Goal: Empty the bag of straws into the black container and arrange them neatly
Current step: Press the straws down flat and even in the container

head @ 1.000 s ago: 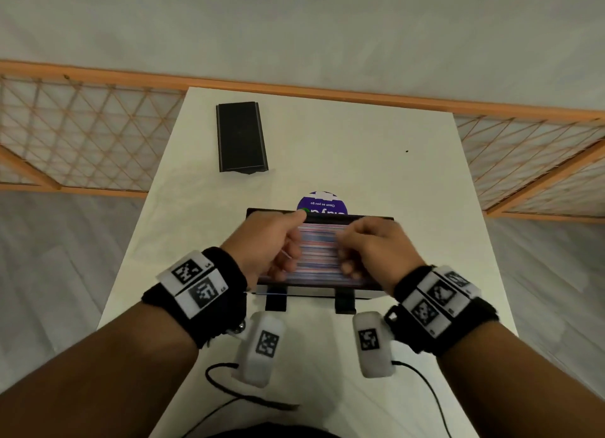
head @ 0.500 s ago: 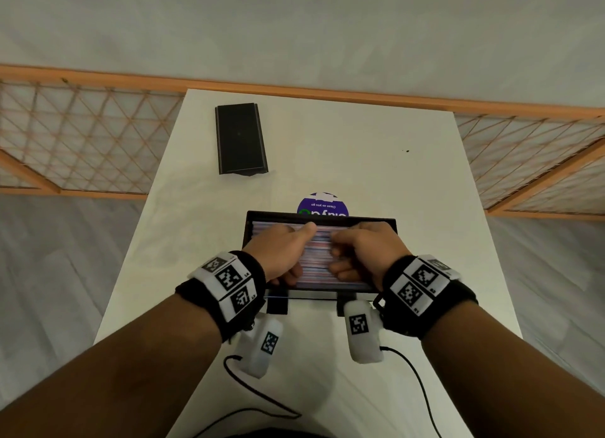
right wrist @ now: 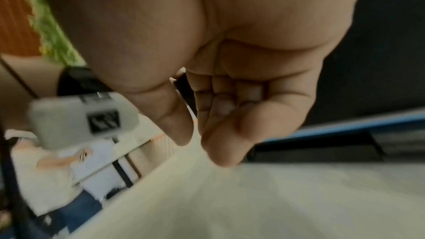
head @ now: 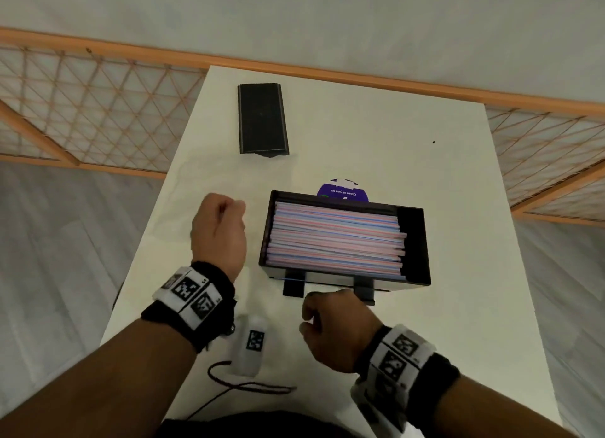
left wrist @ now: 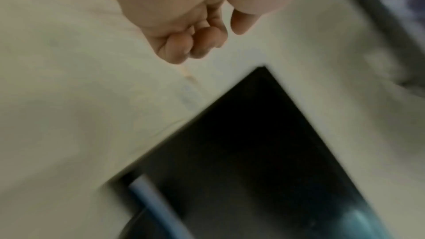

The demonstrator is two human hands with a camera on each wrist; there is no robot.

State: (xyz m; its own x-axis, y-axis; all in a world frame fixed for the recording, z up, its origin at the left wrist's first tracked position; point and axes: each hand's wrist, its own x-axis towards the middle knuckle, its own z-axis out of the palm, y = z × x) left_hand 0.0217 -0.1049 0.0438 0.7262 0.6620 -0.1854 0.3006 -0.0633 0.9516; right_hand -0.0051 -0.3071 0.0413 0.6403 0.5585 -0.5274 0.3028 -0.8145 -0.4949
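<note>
The black container (head: 415, 237) stands on the white table (head: 376, 133), filled with pink, blue and white straws (head: 337, 241) lying side by side, pushed toward its left wall. My left hand (head: 217, 228) hovers to the left of the container with fingers curled in and nothing in it, and the left wrist view shows the same curled hand (left wrist: 190, 43). My right hand (head: 337, 329) hangs just in front of the container, fingers loosely curled and empty, as the right wrist view confirms (right wrist: 218, 115). No bag is in view.
A flat black lid-like piece (head: 262, 119) lies at the table's far left. A purple round sticker (head: 342, 190) shows behind the container. A white wrist device (head: 250, 346) and its cable (head: 248, 385) hang near the front edge. Wooden lattice railing (head: 98, 110) flanks the table.
Both hands have come off the straws and out of the container. The left moved out to the left side, the right drew back toward the front edge.
</note>
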